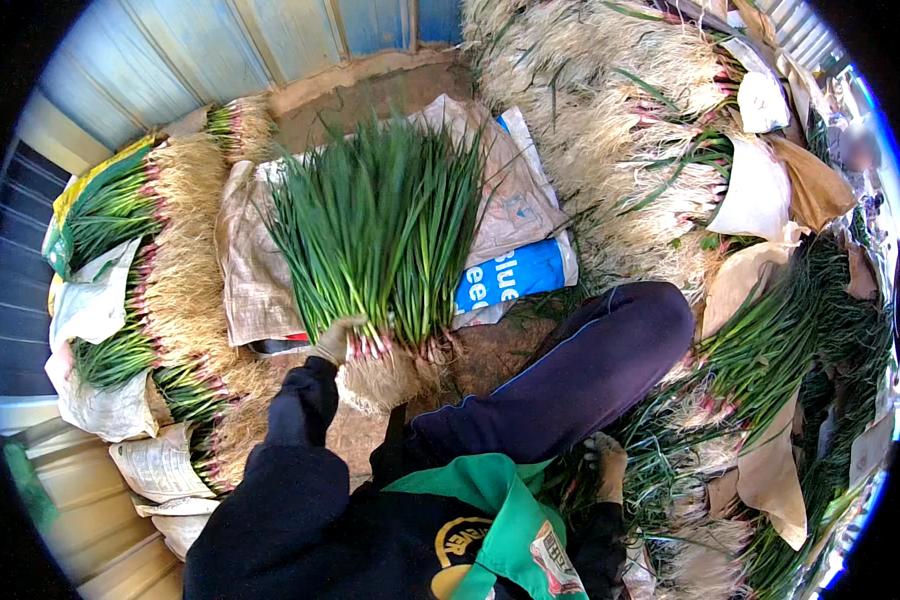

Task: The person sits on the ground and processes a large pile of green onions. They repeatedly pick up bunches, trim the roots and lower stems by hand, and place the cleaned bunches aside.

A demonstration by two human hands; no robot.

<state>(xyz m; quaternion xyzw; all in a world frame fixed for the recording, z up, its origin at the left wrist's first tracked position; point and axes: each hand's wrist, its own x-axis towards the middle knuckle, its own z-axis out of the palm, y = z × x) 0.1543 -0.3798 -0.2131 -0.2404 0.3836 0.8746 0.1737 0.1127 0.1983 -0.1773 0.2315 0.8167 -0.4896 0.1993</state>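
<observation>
A gloved hand, my left hand [334, 341], grips the left bunch of green onions [367, 352] just above its pale roots. The bunch's green leaves point away from me. Pressed against it on the right is another upright-laid bunch of green onions [427, 307]; its roots are shorter and darker. Both bunches lie over flattened woven sacks [259, 277] on the ground. Beside my bent thigh, my right hand [607, 457], also gloved, is low among loose green onions [660, 427]. Its fingers are partly hidden, so I cannot tell whether it holds any.
Wrapped bundles of green onions [120, 345] line the left side, roots facing inward. A large heap of rooted onions [585, 127] fills the right and back. A corrugated metal wall [187, 52] stands behind. My bent knee [652, 315] projects to the right.
</observation>
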